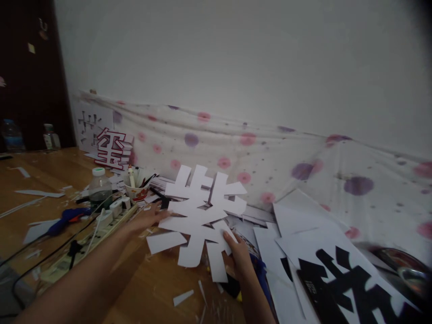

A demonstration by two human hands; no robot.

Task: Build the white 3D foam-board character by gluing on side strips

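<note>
A large white cut-out character (202, 216) made of foam board is held up above the wooden table (50, 180). My left hand (148, 219) grips its left edge with fingers against the board. My right hand (240, 253) holds its lower right strokes, thumb on the front. Both forearms reach in from the bottom of the view.
A power strip (91, 234) with plugs and cables, a blue glue gun (67, 217), a bottle (100, 186) and a cup of pens (137, 185) lie left. White sheets with a black character (340, 279) lie right. A red cut-out character (113, 149) leans against the spotted cloth (303, 166).
</note>
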